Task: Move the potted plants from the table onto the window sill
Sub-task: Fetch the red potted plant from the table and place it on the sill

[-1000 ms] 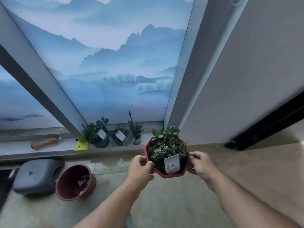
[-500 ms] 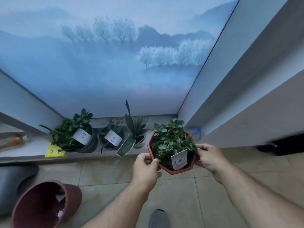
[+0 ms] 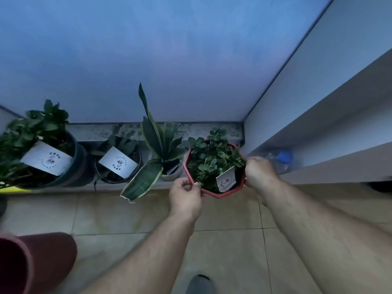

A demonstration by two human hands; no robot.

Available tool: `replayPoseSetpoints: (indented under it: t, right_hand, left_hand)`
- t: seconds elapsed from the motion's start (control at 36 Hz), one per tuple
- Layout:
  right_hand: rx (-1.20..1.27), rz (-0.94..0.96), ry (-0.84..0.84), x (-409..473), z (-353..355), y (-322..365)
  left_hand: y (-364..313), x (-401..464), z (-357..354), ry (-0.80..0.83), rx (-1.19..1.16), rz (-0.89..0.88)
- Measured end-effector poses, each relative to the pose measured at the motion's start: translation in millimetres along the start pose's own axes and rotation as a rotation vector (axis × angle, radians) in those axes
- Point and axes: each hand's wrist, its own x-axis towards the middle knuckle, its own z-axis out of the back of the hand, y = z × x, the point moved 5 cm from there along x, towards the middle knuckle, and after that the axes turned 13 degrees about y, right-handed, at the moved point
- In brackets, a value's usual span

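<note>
The red octagonal pot [image 3: 214, 187] of small-leaved succulents is held at the right end of the window sill [image 3: 191, 129], just beside the snake plant [image 3: 161, 145]; whether its base already rests there cannot be told. The left hand [image 3: 186, 194] and right hand [image 3: 259, 172] have their fingers curled round opposite rims. Three pots already line the sill, including two labelled ones [image 3: 51, 160] [image 3: 117, 164]. What remains, apparently, is setting this one down and letting go; no bench shows.

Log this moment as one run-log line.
left hand: grips red octagonal plant pot | right hand: grips pot | pot: at grey window sill, right end
</note>
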Motion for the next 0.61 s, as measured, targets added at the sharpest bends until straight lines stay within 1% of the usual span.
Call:
replayPoseSetpoints:
  t: [0.11, 0.28, 0.44, 0.56, 0.61]
  right_hand:
    - [0.042, -0.016, -0.045, -5, -6, 11]
    - [0.087, 0.007, -0.033, -10, -13, 21]
    - [0.076, 0.058, -0.030, -1, -10, 29]
    - [0.094, 0.061, -0.019, -1, -10, 26]
    - [0.117, 0.082, 0.004, -5, -10, 22]
  left_hand:
    - [11, 23, -5, -0.015, -0.036, 0.009]
    - [20, 37, -16, 0.002, -0.093, 0.005]
    - [18, 48, -27, 0.036, -0.165, -0.021]
    - [23, 50, -24, 0.061, -0.138, -0.019]
    - [25, 48, -19, 0.088, -0.089, -0.002]
